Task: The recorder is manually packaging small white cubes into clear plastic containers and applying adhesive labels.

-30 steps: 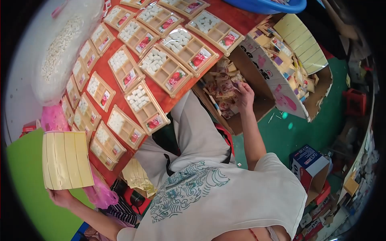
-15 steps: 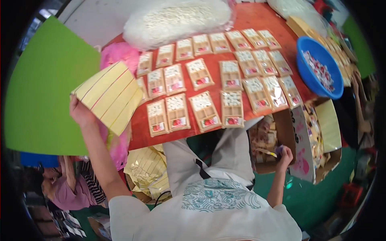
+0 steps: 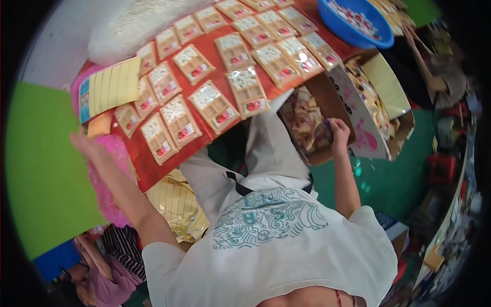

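Note:
My left hand (image 3: 86, 143) is at the table's left edge, empty, its fingers stretched out and a little blurred. Close by it are a small orange-tan block (image 3: 100, 124) and a yellow lined sheet (image 3: 115, 87) with a blue printed edge, lying on the table. Over an open brown carton (image 3: 330, 97) at the table's front right, my right hand (image 3: 338, 134) is closed on a small purple piece (image 3: 327, 123), mostly hidden by the fingers. Small wrapped pieces (image 3: 302, 115) fill part of that carton. Wooden compartment trays (image 3: 215, 106) with white pieces and strawberry-printed packets stand in rows.
A blue basin (image 3: 378, 43) of small wrapped pieces stands at the far right of the red table (image 3: 148, 174). Beside the carton is a white printed box (image 3: 353, 115). Pink plastic (image 3: 112, 197) and a green board (image 3: 46, 169) are at left. Other people (image 3: 110, 286) sit nearby.
My left hand has let go of the yellow lined sheet, which now lies on the table. The whole view has turned and shifted. My right hand stays by the carton with the purple piece.

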Motion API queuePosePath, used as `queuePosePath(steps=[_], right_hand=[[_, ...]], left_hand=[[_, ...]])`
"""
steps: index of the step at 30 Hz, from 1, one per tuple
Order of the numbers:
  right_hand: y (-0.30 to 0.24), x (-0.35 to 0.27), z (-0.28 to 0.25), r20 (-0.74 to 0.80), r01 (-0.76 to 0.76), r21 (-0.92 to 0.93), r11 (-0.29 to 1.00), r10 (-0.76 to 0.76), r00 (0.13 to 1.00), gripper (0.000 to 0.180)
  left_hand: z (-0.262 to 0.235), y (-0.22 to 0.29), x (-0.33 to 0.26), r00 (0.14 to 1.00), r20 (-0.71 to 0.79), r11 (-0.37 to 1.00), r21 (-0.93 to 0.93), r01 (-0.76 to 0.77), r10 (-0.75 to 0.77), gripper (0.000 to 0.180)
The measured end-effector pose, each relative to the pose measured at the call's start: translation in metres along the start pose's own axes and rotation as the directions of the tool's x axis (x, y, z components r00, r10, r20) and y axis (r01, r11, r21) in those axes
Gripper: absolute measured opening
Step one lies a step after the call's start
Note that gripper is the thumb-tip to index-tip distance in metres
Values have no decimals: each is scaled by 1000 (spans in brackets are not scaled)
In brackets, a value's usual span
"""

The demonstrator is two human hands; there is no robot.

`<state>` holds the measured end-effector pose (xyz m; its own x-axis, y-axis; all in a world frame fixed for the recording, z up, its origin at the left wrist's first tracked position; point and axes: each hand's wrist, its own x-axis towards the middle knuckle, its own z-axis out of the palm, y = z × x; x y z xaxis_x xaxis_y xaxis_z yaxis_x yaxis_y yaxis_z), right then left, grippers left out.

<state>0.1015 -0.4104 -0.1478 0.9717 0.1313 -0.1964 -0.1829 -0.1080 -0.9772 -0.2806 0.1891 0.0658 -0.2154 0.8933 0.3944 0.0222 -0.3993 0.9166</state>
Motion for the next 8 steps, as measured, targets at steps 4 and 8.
queuePosePath(steps=[4, 8], right_hand=[[-34, -26, 3, 4, -20, 62, 998, 20, 1000, 11], [-63, -47, 5, 62, 9, 154, 988, -19, 998, 11]], left_hand=[[59, 104, -228, 830, 556, 964, -191, 182, -46, 28], [19, 10, -216, -209, 917, 545, 373, 751, -340, 51]])
